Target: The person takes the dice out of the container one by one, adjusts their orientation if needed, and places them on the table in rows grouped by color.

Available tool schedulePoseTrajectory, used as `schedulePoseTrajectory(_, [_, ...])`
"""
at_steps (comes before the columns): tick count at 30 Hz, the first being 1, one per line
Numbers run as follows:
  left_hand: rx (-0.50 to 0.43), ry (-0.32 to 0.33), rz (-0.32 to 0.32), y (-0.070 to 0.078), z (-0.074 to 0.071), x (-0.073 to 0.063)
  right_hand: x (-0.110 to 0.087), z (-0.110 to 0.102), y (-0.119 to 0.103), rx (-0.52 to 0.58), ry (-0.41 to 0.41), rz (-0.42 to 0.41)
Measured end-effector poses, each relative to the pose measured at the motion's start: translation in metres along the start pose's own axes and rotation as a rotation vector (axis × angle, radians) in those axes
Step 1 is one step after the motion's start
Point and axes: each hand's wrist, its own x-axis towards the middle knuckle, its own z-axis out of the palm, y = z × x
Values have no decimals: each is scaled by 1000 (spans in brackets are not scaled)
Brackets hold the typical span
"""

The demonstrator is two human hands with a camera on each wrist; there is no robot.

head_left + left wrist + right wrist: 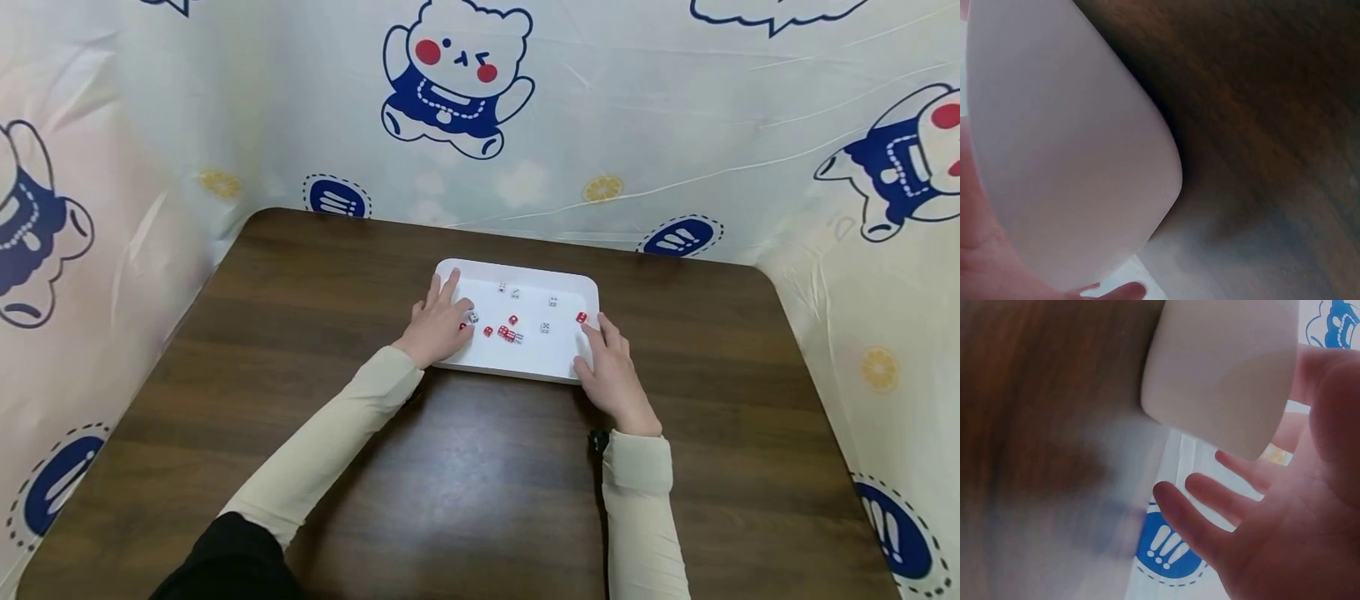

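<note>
A shallow white tray (532, 362) lies on the table, holding several red and white dice. My left hand (435, 323) reaches over its left rim. The thumb and index finger are apart beside a red die (462, 326) and a white die (473, 317); the other fingers stretch along the rim. On the right, my right hand (615, 375) lies over the opposite rim, its index fingertip close to a red die (581, 317), thumb held apart. In the right wrist view, loosely extended fingers (1188, 515) show beside the tray's outer wall (1222, 369). The left wrist view shows mostly the tray's outer wall (1079, 144).
More dice, such as a red die (488, 331) and a white die (545, 327), are scattered across the tray. A brown wooden table (450, 483) surrounds it. Printed curtains (600, 100) hang along the table's far and side edges.
</note>
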Motion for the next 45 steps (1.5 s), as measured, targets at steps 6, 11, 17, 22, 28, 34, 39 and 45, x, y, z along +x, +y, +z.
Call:
schedulePoseTrajectory(6, [17,37,16,0,4,4,1,2,-4,-15,-11,12])
schedulePoseTrajectory(11, [25,43,1,0,9,9,0,4,-5,-10,-8,10])
schedulePoseTrajectory(17, [51,51,15,1,11,10,0,3,-4,-4,-1,5])
schedulePoseTrajectory(22, [59,54,27,-1,14,11,0,3,-4,7,-16,13])
schedulePoseTrajectory(28, [70,56,31,-3,16,11,1,5,-2,12,-24,18])
schedulePoseTrajectory(34, [83,68,37,-2,16,11,0,5,-2,11,-24,21])
schedulePoseTrajectory(39, [94,76,43,-2,17,12,0,5,-1,9,-19,17])
schedulePoseTrajectory(45, [122,104,43,-2,18,12,0,8,1,9,-13,17])
